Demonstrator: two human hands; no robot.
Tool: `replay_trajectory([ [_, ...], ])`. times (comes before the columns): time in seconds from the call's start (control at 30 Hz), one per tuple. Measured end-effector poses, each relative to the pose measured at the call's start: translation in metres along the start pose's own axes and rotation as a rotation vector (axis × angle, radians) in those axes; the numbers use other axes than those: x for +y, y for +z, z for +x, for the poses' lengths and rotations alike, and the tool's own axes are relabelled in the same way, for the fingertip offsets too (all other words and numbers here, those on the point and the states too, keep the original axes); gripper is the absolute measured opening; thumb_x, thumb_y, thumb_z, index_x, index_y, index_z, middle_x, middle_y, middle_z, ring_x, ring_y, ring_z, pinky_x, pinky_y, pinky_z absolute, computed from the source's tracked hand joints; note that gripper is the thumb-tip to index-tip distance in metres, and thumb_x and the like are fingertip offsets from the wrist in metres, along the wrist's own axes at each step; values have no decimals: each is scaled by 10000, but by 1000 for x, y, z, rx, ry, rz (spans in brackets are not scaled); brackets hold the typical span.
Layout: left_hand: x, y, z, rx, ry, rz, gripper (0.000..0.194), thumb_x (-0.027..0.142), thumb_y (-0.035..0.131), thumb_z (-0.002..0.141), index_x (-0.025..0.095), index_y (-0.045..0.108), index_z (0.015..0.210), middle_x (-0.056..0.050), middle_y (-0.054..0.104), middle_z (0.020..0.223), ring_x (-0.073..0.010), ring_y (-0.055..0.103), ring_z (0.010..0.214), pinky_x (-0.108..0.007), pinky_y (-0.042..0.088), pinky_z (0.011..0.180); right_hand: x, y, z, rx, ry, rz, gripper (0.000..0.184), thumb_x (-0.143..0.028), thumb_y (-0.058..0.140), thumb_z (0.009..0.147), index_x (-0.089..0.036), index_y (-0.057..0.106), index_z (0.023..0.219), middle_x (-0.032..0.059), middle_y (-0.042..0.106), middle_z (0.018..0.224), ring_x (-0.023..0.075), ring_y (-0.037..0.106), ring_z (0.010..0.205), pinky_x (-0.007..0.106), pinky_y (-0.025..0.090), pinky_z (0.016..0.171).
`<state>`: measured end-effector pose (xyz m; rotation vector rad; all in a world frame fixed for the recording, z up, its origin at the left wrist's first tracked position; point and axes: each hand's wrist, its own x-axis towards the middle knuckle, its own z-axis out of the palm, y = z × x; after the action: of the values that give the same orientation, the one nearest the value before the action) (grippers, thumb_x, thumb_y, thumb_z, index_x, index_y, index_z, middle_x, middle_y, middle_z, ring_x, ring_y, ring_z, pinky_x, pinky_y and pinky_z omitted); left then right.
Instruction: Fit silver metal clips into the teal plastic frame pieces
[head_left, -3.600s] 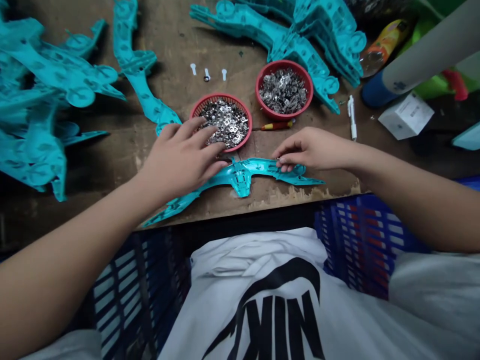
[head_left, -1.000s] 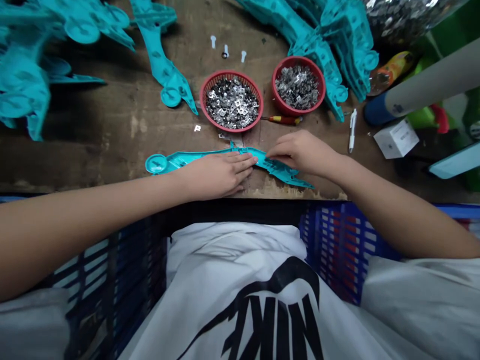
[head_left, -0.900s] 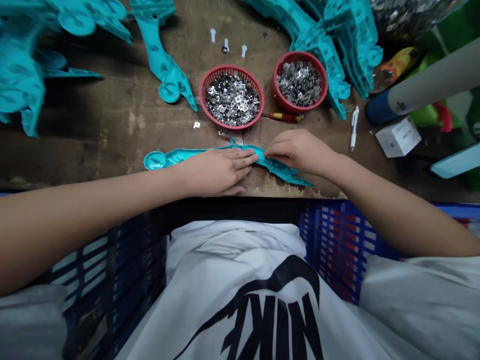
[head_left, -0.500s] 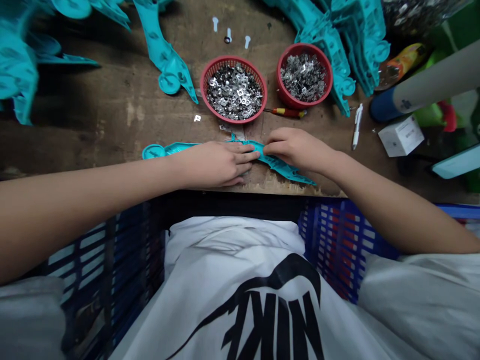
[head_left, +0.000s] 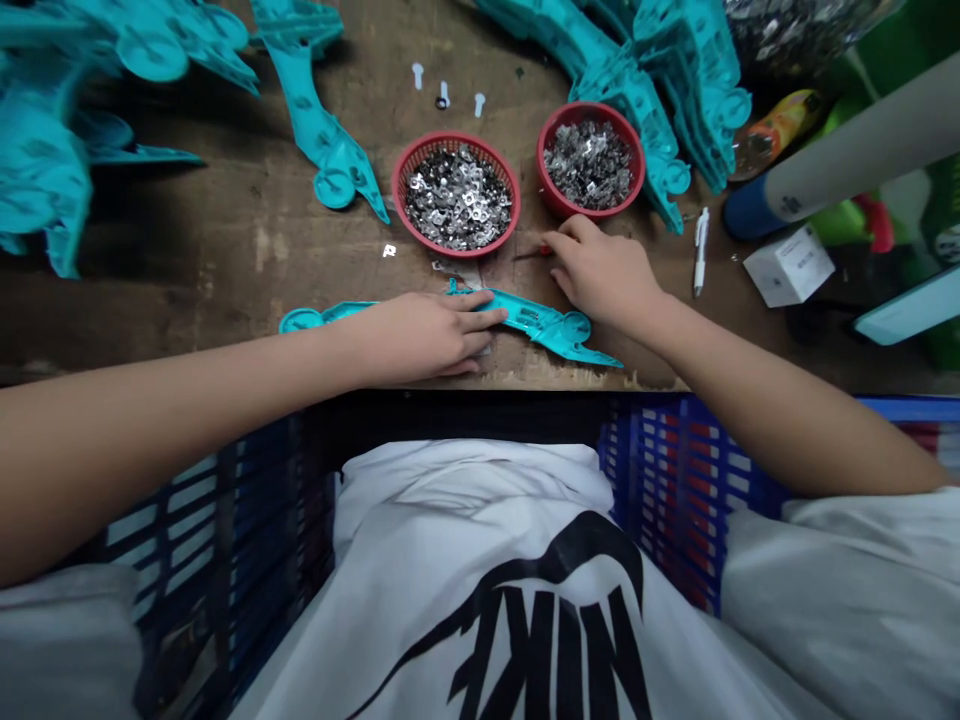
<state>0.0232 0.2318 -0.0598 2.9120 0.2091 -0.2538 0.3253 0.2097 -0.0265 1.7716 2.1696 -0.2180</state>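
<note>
A long teal plastic part (head_left: 525, 316) lies along the table's front edge. My left hand (head_left: 439, 335) rests on its middle with the fingers stretched out flat, hiding some of it. Just beyond the part's right half, my right hand (head_left: 600, 268) is closed around the handle of a screwdriver (head_left: 531, 254). The shaft points left, and only a bit of red handle shows past the fingers. Two red baskets of small metal clips stand behind the hands: a wider one (head_left: 399, 208) and a smaller one (head_left: 553, 196).
More teal parts lie at the back left (head_left: 64, 170) and back right (head_left: 600, 60). Several small pale pieces (head_left: 444, 92) and one metal clip (head_left: 389, 251) are on the table. On the right are a white pen (head_left: 700, 252), a white box (head_left: 789, 265) and a grey tube (head_left: 840, 150).
My right hand has left the teal part, moved back and slightly right, and taken hold of the screwdriver. My left hand stays on the part. The view has shifted slightly.
</note>
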Motion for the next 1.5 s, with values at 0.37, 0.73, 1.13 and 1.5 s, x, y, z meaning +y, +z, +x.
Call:
replay_trajectory([
  [0.37, -2, -1, -4, 135, -119, -91, 567, 386, 641, 1255, 65, 773, 1703, -254, 726, 1792, -415, 608, 1802, -561, 527, 1511, 20, 7, -2, 104, -92, -84, 461, -240, 475, 1224, -138, 865, 1448, 264, 820, 1474, 284, 760, 884, 398, 374, 734],
  [0.73, 13, -10, -1, 71, -270, -86, 827, 370, 645, 1231, 57, 426, 1965, -313, 317, 2035, -502, 606, 1786, -600, 672, 1346, 7, -18, -24, 25, -216, 110, 324, -284, 749, 1023, -197, 958, 1255, 153, 914, 1146, 347, 789, 1009, 406, 425, 771],
  [1.13, 15, 5, 10, 92, -257, -142, 867, 342, 595, 1150, 49, 461, 1954, -273, 435, 2005, -546, 457, 1872, -713, 617, 1333, -32, -27, -37, -107, -232, -40, 339, -258, 619, 1194, -124, 922, 1270, 219, 862, 1199, 339, 772, 950, 423, 285, 708],
  [1.5, 10, 24, 15, 230, -290, -308, 689, 360, 467, 1223, 168, 625, 1865, -216, 570, 1942, -481, 406, 1914, -731, 538, 1322, -27, -4, -41, 4, -308, -15, 363, -141, 549, 1174, -136, 905, 1245, 226, 847, 1162, 353, 729, 1005, 431, 397, 774],
])
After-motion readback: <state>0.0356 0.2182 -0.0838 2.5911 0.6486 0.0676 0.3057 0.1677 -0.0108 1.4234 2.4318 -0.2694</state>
